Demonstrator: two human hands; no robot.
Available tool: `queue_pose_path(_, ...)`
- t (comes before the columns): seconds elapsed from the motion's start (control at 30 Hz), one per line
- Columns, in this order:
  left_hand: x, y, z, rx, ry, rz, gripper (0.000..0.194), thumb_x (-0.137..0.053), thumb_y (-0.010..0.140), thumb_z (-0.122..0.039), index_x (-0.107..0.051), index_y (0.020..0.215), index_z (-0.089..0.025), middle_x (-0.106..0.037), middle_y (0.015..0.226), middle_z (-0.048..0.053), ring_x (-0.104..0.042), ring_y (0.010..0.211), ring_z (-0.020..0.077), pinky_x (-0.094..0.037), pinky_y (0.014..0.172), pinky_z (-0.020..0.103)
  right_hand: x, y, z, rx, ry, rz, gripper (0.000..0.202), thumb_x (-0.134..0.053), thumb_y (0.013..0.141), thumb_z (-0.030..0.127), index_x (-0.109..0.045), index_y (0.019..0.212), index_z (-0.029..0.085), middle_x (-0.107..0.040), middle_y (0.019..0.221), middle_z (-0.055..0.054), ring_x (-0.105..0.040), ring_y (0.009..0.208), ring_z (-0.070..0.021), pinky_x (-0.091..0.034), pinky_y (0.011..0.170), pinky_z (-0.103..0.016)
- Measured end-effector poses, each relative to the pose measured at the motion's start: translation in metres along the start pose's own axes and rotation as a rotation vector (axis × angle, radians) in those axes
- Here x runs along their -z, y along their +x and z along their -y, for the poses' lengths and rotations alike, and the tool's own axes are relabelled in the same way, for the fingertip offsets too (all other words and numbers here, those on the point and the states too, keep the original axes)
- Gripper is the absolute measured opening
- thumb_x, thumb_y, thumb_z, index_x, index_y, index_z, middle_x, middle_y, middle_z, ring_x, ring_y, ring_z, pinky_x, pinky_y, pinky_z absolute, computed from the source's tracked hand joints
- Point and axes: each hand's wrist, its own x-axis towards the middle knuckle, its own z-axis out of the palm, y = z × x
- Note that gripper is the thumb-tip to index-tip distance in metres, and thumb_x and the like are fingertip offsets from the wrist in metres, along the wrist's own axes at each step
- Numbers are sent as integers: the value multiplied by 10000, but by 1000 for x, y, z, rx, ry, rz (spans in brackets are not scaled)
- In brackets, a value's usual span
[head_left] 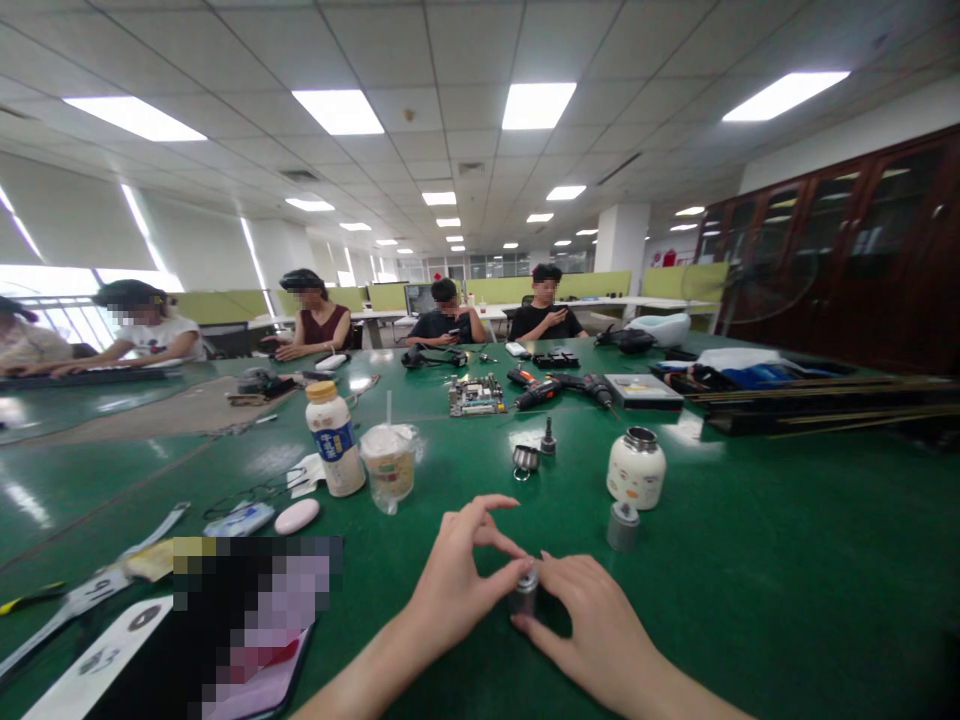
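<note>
Below and right of a lidded cup (389, 462), pinching the top of a small cylinder (524, 600) between thumb and fingertip of the left hand (465, 560), with another finger raised clear. Silvery grey, smooth-sided, upright and apparently resting on the green table (765, 570), though partly hidden by fingertips. Clasped from the right as well by the right hand (592, 605), with thumb low and forefinger near the top, left of a similar grey cylinder (623, 530) and a cream jar (636, 472).
</note>
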Motion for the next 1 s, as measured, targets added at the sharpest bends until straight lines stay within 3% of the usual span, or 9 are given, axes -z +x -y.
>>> queue_pose_path(0.13,8,8,24,50,-5,-67,481,-705,780,-265,-469,1199,-251,-764,821,-21,-627,910,226,-396,876,353,0,0,0,-4,-5,-7,352,-718,765,315,-678,1091,189,-714,1094,-98,-629,1026,-306,-437,916,-461)
queue_pose_path(0.27,6,6,58,96,-25,56,466,-713,742,-192,-502,1157,-228,-770,773,-19,-669,826,207,-432,851,334,-1,-1,-1,-9,-4,-3,357,-721,762,313,-678,1095,192,-715,1089,-97,-634,1012,-301,-448,901,-453)
queue_pose_path(0.4,-2,-2,72,97,-16,64,529,-753,707,-208,-521,1180,-249,-778,833,-4,-649,970,243,-396,923,385,-1,0,-1,-6,-11,1,356,-719,767,327,-678,1096,195,-710,1104,-95,-625,1037,-301,-439,915,-453)
queue_pose_path(0.53,-1,2,61,108,-33,14,458,-771,720,-282,-553,1120,-236,-776,833,12,-663,948,248,-402,929,396,-1,0,-1,-9,-15,-1,345,-717,770,323,-678,1091,202,-711,1099,-89,-626,1032,-295,-441,910,-443)
queue_pose_path(0.67,1,8,33,90,-152,-35,416,-746,763,-311,-542,1117,-235,-772,859,12,-682,923,213,-454,878,326,-1,-1,-2,-6,-15,-5,334,-721,766,314,-678,1078,205,-713,1088,-89,-627,1022,-298,-436,909,-441)
queue_pose_path(0.8,-3,4,10,80,-191,36,407,-778,721,-230,-589,1080,-252,-775,859,-3,-652,978,231,-424,917,361,-1,0,-1,5,-10,2,312,-713,774,309,-672,1072,224,-713,1079,-73,-624,1015,-294,-436,895,-436)
queue_pose_path(1.0,-6,-5,3,58,-152,94,367,-699,777,-193,-581,1116,-269,-756,977,8,-635,1027,247,-362,974,418,-2,0,-1,6,-2,0,277,-716,775,300,-671,1041,237,-715,1046,-52,-629,965,-275,-444,862,-411)
